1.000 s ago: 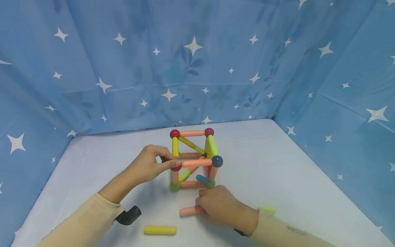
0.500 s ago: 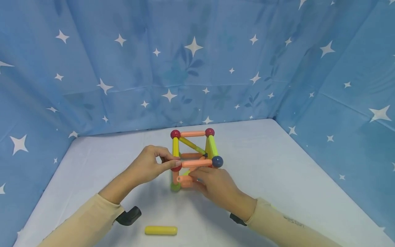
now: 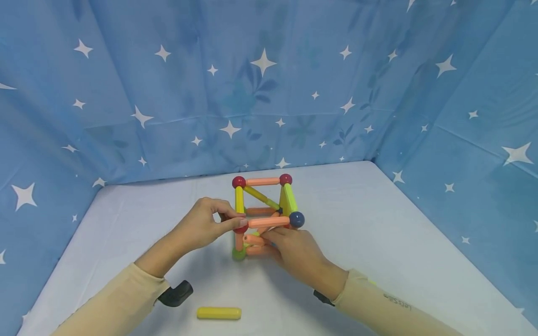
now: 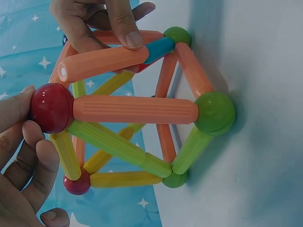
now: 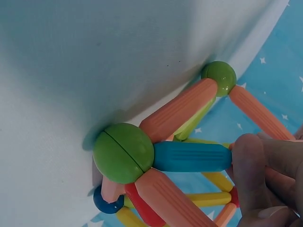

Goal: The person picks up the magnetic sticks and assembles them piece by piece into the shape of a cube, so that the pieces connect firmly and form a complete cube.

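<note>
A cube-like frame of magnetic sticks and balls stands on the white table. My left hand (image 3: 206, 221) pinches the red ball (image 4: 52, 109) at its near upper left corner. Inside the near face, my right hand (image 3: 296, 256) holds a loose-ended orange stick (image 4: 104, 62) between thumb and fingers. One end of that stick meets the short blue stick (image 5: 191, 157), which slants up from the green ball (image 5: 124, 153) at the near lower right corner. Its other end lies close to the red ball, apart from it. In the head view my right hand covers the blue stick.
A yellow stick (image 3: 219, 313) lies near the table's front. A sliver of a yellow-green stick (image 3: 371, 282) shows behind the right sleeve. A dark blue ball (image 3: 296, 219) tops the near right corner. Blue star-patterned cloth (image 3: 262, 93) rises behind and beside the table.
My right hand has lifted the orange stick from the table into the frame's near face, then tilted it in line with the blue stick. The left hand stays on the red ball.
</note>
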The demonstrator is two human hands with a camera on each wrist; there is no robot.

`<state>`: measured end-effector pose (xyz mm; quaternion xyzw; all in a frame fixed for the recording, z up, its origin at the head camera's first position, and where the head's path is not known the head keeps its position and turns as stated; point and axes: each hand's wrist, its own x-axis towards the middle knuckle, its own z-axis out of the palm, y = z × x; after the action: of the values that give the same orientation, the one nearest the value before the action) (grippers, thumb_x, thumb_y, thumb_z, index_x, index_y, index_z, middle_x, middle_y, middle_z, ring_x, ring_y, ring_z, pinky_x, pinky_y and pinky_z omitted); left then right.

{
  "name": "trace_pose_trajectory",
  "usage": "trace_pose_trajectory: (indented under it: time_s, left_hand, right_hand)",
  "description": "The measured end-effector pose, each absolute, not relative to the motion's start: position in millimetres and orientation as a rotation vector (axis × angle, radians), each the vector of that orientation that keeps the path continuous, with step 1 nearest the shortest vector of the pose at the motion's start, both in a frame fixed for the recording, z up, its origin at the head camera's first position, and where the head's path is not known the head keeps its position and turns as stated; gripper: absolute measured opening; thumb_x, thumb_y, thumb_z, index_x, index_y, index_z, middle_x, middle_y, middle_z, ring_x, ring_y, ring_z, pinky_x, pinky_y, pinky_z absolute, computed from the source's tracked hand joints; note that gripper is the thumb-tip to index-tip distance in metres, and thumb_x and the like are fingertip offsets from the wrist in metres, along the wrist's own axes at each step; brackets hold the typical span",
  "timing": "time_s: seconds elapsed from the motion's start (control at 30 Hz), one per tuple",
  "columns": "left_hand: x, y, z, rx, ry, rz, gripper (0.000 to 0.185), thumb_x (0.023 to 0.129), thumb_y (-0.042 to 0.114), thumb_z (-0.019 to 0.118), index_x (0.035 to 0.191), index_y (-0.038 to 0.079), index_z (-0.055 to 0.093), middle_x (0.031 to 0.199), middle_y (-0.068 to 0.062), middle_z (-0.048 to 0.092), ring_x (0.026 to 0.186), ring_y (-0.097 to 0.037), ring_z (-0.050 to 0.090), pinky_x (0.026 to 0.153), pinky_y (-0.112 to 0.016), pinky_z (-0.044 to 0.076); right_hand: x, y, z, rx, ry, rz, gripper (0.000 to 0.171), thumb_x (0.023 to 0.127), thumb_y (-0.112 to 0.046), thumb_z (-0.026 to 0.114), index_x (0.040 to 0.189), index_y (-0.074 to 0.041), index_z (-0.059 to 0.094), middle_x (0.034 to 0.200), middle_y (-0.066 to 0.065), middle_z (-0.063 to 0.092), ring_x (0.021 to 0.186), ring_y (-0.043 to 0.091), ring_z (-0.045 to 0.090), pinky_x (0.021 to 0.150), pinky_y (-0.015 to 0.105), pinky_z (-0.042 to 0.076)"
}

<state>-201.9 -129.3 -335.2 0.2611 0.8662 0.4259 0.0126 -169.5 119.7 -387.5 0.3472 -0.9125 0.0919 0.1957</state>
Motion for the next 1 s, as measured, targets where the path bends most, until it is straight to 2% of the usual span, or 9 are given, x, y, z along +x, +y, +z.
trace_pose_trajectory:
  time_s: [0.17,0.33,0.43,0.53,0.67,0.77,1.0]
  left_hand:
    - [-201.6,-129.5,-335.5,0.814,2.697,1.334,0.007,0.091,0.032,0.078,0.085,0.028,0.081,0.074,0.007,0.066,0.076,-0.018,0.058,0.063,-0.034,0.045]
    - [-201.7,-129.7,-335.2,0.821,2.692,1.337,0.007,0.092,0.029,0.078,0.085,0.027,0.081,0.075,0.006,0.068,0.076,-0.018,0.058,0.062,-0.034,0.045]
    - [-202.0,-129.7,-334.8,0.826,2.692,1.334,0.007,0.092,0.028,0.077,0.085,0.027,0.081,0.075,0.009,0.067,0.075,-0.018,0.058,0.062,-0.033,0.046]
    - [-202.4,-129.7,-334.6,0.829,2.69,1.333,0.007,0.092,0.028,0.077,0.086,0.027,0.081,0.075,0.01,0.067,0.075,-0.018,0.058,0.062,-0.033,0.046]
    - [-202.5,-129.6,-334.3,0.821,2.688,1.33,0.007,0.092,0.029,0.077,0.086,0.028,0.081,0.075,0.01,0.067,0.075,-0.018,0.058,0.061,-0.034,0.045]
    - [-202.3,-129.7,-334.5,0.805,2.689,1.329,0.007,0.092,0.03,0.077,0.086,0.028,0.081,0.075,0.009,0.067,0.076,-0.019,0.058,0.062,-0.034,0.045]
    - [-202.0,-129.5,-335.7,0.795,2.7,1.327,0.007,0.092,0.03,0.078,0.086,0.028,0.081,0.074,0.01,0.066,0.077,-0.019,0.058,0.062,-0.035,0.046]
  right_hand:
    - [-168.9,119.5,-387.0,0.989,-2.558,0.249,0.022,0.086,-0.026,0.084,0.103,-0.018,0.072,0.088,-0.009,0.07,0.066,0.007,0.063,0.058,0.022,0.052]
    - [-160.4,121.7,-385.9,1.165,-2.504,0.298,0.026,0.088,-0.029,0.081,0.111,-0.021,0.072,0.088,-0.011,0.071,0.06,0.003,0.056,0.046,0.013,0.034]
    - [-155.4,123.7,-386.9,1.249,-2.468,0.363,0.034,0.088,-0.031,0.078,0.12,-0.023,0.072,0.087,-0.014,0.068,0.059,-0.001,0.052,0.047,0.01,0.028]
    - [-152.5,125.9,-386.7,1.259,-2.481,0.505,0.04,0.087,-0.031,0.077,0.127,-0.027,0.072,0.086,-0.016,0.061,0.061,-0.002,0.047,0.05,0.01,0.03]
    - [-150.0,128.1,-383.3,1.223,-2.611,0.783,0.028,0.086,-0.03,0.08,0.114,-0.028,0.076,0.091,-0.019,0.057,0.065,-0.001,0.048,0.055,0.014,0.04]
    - [-149.6,127.7,-380.5,1.189,-2.761,0.895,0.015,0.086,-0.028,0.079,0.101,-0.026,0.076,0.096,-0.023,0.062,0.067,0.0,0.053,0.057,0.019,0.045]
    - [-151.1,120.9,-390.2,1.104,-3.031,0.958,0.012,0.085,-0.024,0.077,0.097,-0.024,0.075,0.088,-0.024,0.064,0.065,-0.004,0.058,0.062,0.02,0.05]
